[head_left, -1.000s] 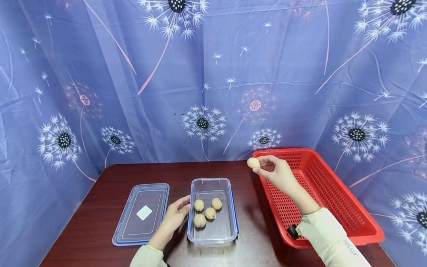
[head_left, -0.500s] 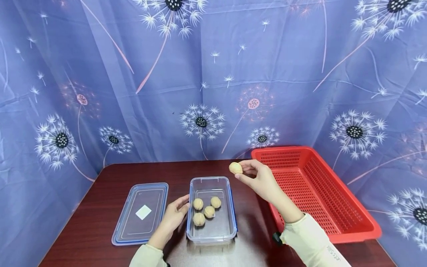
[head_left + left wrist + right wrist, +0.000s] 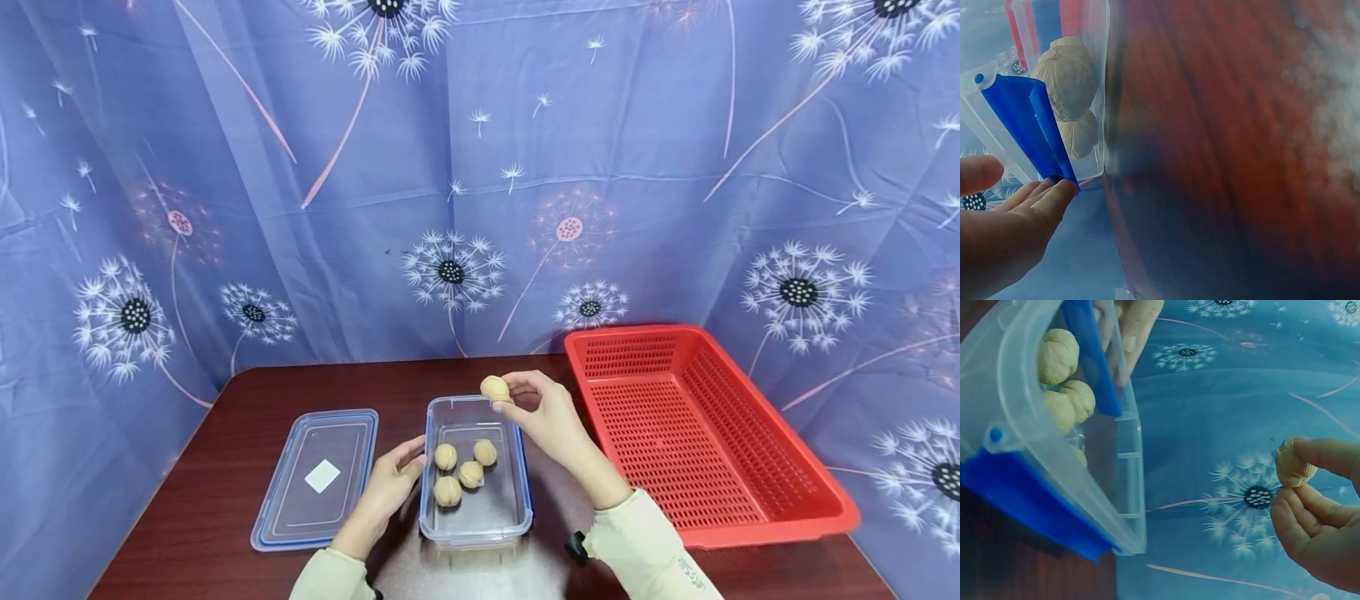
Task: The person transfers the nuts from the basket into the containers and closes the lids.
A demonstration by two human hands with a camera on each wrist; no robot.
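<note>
head view, dark wood table, blue dandelion-print cloth behind

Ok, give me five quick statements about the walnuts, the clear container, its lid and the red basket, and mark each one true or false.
1. The right hand pinches a walnut above the clear container. True.
2. Six walnuts lie in the container. False: four walnuts lie in it.
3. The lid is snapped onto the container. False: it lies flat on the table, to the container's left.
4. The left hand touches the container's left side. True.
5. The red basket holds walnuts. False: none shows in it.
</note>
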